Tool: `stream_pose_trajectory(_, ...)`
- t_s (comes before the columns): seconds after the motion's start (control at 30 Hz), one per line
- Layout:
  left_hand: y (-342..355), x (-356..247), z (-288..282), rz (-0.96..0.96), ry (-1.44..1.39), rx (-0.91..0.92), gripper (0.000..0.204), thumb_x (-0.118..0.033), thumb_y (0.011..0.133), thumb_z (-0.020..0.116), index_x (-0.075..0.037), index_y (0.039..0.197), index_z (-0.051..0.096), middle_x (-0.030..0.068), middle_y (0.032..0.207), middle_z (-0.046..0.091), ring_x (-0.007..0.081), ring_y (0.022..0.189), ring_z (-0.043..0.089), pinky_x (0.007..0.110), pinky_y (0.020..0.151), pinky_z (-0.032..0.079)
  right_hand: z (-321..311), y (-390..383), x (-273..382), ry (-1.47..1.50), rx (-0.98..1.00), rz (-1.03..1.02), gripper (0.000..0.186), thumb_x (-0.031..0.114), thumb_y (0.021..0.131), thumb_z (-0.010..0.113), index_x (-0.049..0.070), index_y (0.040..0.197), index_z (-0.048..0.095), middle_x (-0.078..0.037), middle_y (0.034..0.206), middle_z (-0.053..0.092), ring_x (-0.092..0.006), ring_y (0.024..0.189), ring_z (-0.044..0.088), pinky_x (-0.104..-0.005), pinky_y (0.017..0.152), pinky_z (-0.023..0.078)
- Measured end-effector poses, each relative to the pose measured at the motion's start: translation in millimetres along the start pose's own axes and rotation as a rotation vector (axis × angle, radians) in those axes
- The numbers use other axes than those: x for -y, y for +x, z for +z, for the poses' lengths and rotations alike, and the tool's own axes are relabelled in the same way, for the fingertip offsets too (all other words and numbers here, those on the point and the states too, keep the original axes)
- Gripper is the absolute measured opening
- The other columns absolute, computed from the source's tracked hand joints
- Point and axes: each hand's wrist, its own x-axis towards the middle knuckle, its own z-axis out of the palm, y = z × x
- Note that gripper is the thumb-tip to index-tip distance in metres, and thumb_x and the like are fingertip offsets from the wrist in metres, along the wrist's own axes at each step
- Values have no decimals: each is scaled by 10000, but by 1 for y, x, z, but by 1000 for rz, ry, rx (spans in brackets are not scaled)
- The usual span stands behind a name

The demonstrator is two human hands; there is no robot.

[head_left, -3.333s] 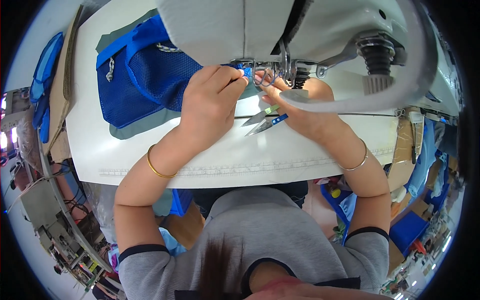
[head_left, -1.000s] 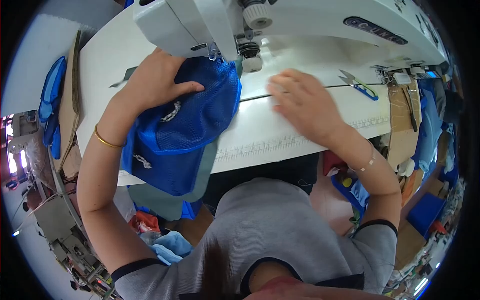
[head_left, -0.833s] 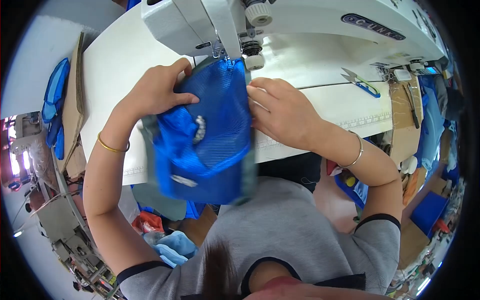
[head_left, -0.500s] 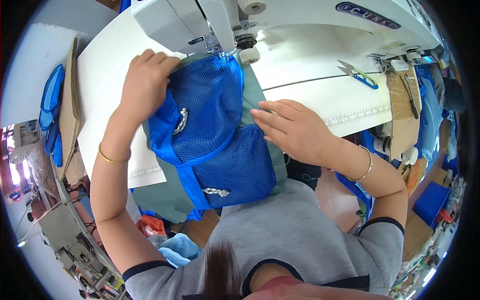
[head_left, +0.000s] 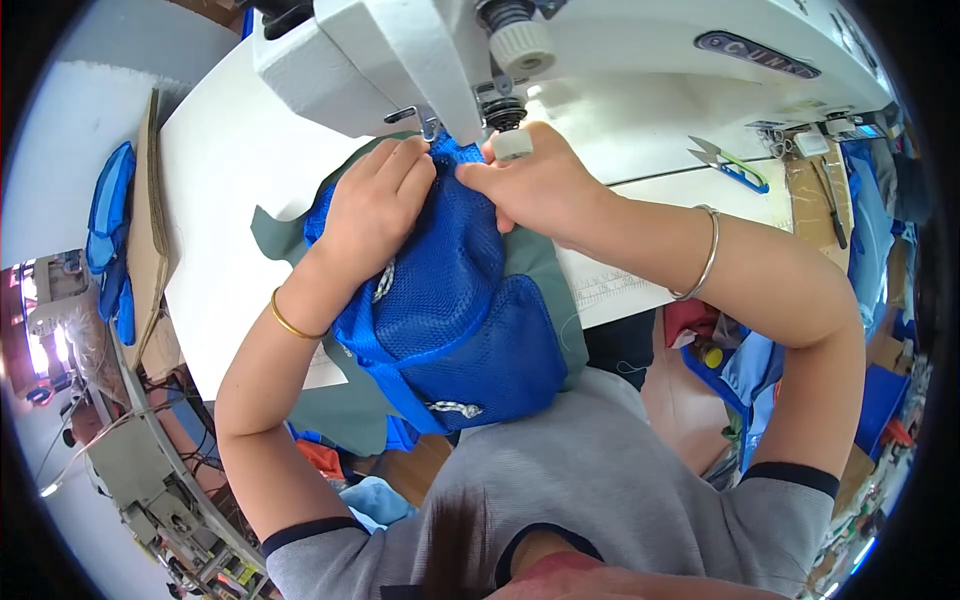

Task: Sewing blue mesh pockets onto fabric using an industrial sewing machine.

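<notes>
A blue mesh pouch piece [head_left: 430, 275] with blue trim and patterned cord loops lies on grey-green fabric [head_left: 545, 290] under the sewing machine head [head_left: 370, 70]. Its far edge is at the machine's presser foot [head_left: 430, 128]. My left hand [head_left: 380, 200] is closed on the mesh just left of the foot, with its fingertips curled under and partly hidden. Just right of the foot, my right hand [head_left: 550, 185] pinches the mesh edge between thumb and fingers. A white knob of the machine partly covers those fingers.
Thread snips [head_left: 730, 165] with green and blue handles lie on the white table [head_left: 225, 220] at the right. A ruler strip [head_left: 610, 285] runs along the near table edge. Folded blue fabric [head_left: 108, 235] hangs beside cardboard [head_left: 148, 220] at the left.
My left hand has moved right and my right hand forward and left, both to the mesh beside the presser foot. The right hand has closed. The mesh top now looks more bunched.
</notes>
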Motion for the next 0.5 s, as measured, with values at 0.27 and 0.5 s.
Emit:
stream_pose_trajectory(0.27, 9, -1, -7, -284, -217, -33, 149, -54, 834, 732, -31, 981, 729, 108, 1016, 727, 308, 919, 698, 379, 771, 576, 7, -7, 8, 302, 48, 229, 359, 100, 930, 700, 105, 647, 480, -35, 613, 500, -147, 510, 484, -327, 461, 351)
stream_pose_trajectory(0.5, 7, 8, -5, -111, -247, 7, 172, -107, 812, 754, -69, 980, 754, 68, 1001, 725, 270, 907, 676, 389, 781, 528, 10, -4, -1, 347, 154, 318, 199, 209, 987, 691, 134, 822, 609, 40, 640, 465, -72, 517, 379, -263, 488, 227)
